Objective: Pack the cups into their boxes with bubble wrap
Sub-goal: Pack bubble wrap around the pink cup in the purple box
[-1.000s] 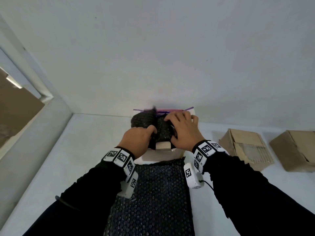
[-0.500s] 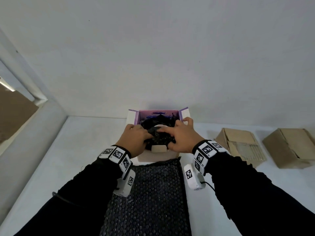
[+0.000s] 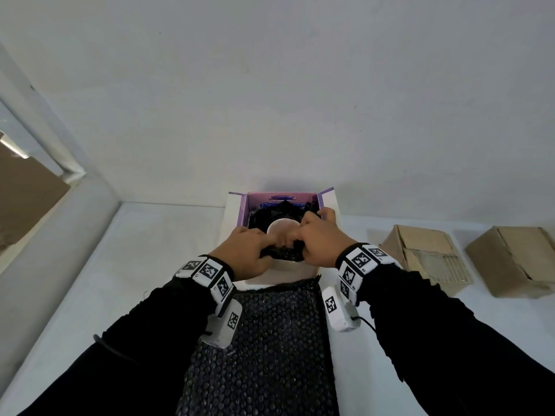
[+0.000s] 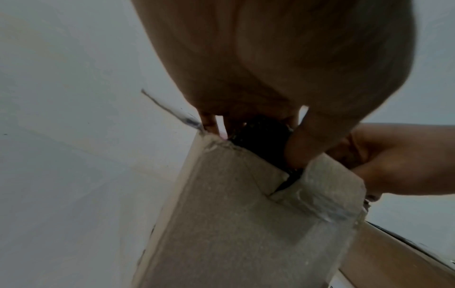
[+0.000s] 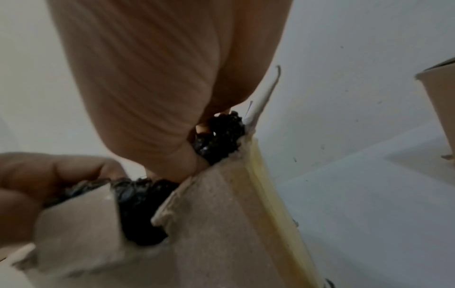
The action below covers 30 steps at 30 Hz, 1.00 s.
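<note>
An open box (image 3: 232,217) with a purple printed inside stands against the wall. A pale cup (image 3: 280,228) wrapped in black bubble wrap (image 3: 277,213) sits in it, its round top showing. My left hand (image 3: 247,253) grips the wrap at the box's near left edge, thumb pressed on it (image 4: 295,148). My right hand (image 3: 318,238) grips the wrap at the near right edge, fingers curled into it (image 5: 219,134). The cardboard front wall of the box (image 4: 234,224) (image 5: 209,233) fills both wrist views.
A sheet of black bubble wrap (image 3: 270,340) lies on the white table between my forearms. Two brown cardboard boxes (image 3: 426,256) (image 3: 516,259) stand to the right near the wall. A grey ledge (image 3: 45,250) borders the table on the left.
The wrapped cup has gone down from above the box into it. Both hands have followed it down, and the cup's pale top now shows through the wrap.
</note>
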Motion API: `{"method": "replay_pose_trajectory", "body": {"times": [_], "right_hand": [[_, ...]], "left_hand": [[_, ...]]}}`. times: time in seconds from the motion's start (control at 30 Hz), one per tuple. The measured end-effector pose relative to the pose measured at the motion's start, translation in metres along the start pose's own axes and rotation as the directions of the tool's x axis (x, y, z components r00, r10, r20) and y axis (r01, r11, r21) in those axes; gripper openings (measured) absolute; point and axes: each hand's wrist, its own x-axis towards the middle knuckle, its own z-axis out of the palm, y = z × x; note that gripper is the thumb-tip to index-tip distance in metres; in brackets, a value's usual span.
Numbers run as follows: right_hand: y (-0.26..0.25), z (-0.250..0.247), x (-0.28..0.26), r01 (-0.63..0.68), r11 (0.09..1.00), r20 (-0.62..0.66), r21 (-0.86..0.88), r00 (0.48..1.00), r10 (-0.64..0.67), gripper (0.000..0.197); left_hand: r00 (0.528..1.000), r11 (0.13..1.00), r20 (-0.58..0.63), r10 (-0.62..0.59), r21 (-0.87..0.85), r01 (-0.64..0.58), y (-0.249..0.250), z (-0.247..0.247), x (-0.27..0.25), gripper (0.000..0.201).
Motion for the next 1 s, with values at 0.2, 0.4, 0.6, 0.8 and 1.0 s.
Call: {"method": "replay_pose_trajectory", "body": {"times": [0.2,0.4,0.6,0.8,1.0], "right_hand": [[-0.003,-0.005,0.007,-0.098,0.995,0.155,-0.028,0.983,0.101,0.030],[-0.012,-0.004,0.013,-0.097,0.989,0.128,-0.110,0.985,0.111,0.025],[0.013,-0.010,0.003,-0.281,0.915,-0.199,-0.288,0.953,0.230,0.056],[0.009,0.012,0.001,-0.245,0.899,-0.180,-0.362,0.965,0.191,0.023],[0.010,0.009,0.009,-0.257,0.905,-0.147,-0.339,0.965,0.218,0.045]], "left_hand": [[0.988,0.964,0.129,-0.089,0.262,0.052,0.001,-0.001,0.003,0.045],[0.990,0.955,0.058,-0.130,0.276,0.109,0.013,-0.007,0.016,0.028],[0.994,0.997,-0.087,0.070,0.026,-0.068,-0.003,0.005,0.006,0.031],[0.994,0.990,0.077,0.073,0.111,-0.082,-0.003,0.011,0.008,0.059],[0.996,0.986,0.070,0.056,0.156,-0.066,-0.005,0.012,0.001,0.061]]}}
